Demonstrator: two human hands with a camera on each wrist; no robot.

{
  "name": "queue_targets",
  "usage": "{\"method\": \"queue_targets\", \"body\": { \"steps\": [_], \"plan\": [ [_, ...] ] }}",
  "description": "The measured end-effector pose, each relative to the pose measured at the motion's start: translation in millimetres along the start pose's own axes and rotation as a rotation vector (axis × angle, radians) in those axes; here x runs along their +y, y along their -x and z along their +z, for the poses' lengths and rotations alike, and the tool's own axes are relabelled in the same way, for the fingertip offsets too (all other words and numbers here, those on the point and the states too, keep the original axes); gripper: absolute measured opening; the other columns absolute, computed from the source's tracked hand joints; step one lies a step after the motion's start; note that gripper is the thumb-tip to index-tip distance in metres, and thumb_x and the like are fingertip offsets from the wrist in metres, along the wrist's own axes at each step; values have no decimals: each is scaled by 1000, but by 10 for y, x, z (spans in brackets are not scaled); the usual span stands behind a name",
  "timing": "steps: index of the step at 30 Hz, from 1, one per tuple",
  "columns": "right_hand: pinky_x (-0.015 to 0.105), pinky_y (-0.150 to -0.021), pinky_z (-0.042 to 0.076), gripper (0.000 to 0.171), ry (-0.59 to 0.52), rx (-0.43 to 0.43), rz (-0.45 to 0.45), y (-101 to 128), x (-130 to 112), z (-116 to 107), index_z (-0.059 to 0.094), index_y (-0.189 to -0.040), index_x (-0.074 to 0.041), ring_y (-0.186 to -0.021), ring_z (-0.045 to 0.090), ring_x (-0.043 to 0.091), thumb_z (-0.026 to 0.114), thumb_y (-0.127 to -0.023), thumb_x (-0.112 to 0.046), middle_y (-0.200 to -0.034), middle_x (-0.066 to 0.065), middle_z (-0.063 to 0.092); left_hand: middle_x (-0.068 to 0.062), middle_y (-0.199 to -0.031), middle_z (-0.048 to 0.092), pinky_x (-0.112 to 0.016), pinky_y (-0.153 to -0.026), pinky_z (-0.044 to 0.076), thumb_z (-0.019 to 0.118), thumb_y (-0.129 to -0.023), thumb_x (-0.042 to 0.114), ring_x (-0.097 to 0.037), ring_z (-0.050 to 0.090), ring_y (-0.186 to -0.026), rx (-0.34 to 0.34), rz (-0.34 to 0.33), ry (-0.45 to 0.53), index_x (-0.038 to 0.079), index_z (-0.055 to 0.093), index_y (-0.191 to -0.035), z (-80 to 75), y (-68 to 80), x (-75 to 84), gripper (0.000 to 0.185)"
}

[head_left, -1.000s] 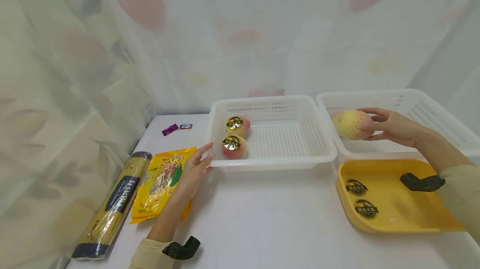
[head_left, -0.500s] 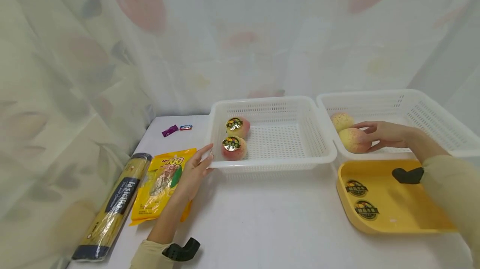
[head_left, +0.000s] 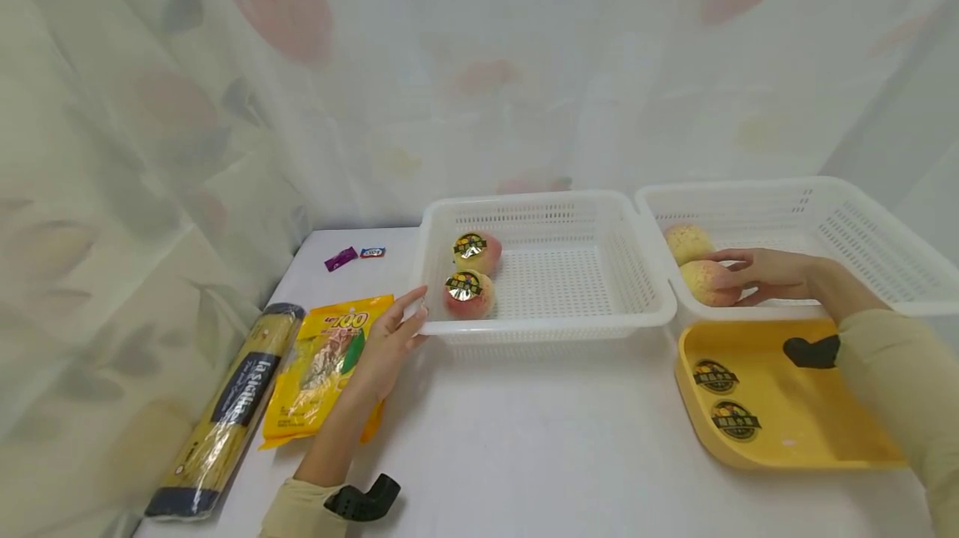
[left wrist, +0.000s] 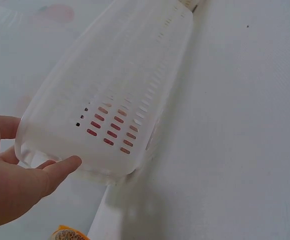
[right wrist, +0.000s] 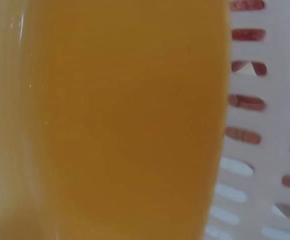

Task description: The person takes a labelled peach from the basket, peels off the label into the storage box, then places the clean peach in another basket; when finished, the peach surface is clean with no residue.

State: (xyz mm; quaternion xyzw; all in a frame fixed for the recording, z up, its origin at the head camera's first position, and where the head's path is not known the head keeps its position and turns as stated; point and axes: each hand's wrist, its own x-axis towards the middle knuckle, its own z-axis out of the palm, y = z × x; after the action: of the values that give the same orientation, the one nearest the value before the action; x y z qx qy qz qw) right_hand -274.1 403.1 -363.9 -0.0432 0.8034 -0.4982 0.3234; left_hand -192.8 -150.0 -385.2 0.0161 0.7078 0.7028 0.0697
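Note:
My right hand [head_left: 775, 271] grips a yellow-pink peach [head_left: 710, 283] low inside the right white basket [head_left: 749, 190], near its left front corner. Another peach [head_left: 688, 243] sits right behind it. At the left front corner of the middle white basket [head_left: 547, 323], my left hand [head_left: 385, 351] holds the rim. In the left wrist view the thumb [left wrist: 65, 169] lies along the basket's outer wall, with other fingers beyond the rim. Two peaches with dark gold stickers, one in front [head_left: 470, 305] and one behind [head_left: 489, 251], lie at that basket's left end. The right hand is hidden in the right wrist view.
A yellow tray [head_left: 794, 446] with two loose stickers [head_left: 715, 376] stands before the right basket, under the right forearm. Left of the middle basket lie a yellow candy bag [head_left: 322, 371], a long noodle pack [head_left: 228, 417] and two small wrapped sweets [head_left: 341, 259]. A curtain hangs behind.
My right hand has lowered its peach toward the front of the right basket, so the other peach behind it now shows. My left hand stays at the middle basket's rim.

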Motion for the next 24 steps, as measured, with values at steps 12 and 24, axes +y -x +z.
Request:
{"method": "queue_targets", "body": {
  "steps": [12, 24],
  "plan": [
    [50, -91, 49, 72, -3, 7, 12, 59, 24, -60, 11, -150, 1, -107, 57, 33, 55, -98, -22, -123, 17, 55, -5, -153, 26, -37, -101, 40, 50, -101, 20, -30, 42, -129, 5, 1, -15, 13, 38, -146, 3, -7, -18, 47],
    [53, -96, 44, 53, 53, 54, -81, 305, -61, -382, 16, -150, -7, -122, 48, 30, 40, -104, -21, -148, 34, 16, -4, -152, 27, -35, -100, 42, 49, -101, 19, -30, 42, -128, -5, 9, -20, 13, 38, -146, -2, -6, -5, 47]
  ]
}}
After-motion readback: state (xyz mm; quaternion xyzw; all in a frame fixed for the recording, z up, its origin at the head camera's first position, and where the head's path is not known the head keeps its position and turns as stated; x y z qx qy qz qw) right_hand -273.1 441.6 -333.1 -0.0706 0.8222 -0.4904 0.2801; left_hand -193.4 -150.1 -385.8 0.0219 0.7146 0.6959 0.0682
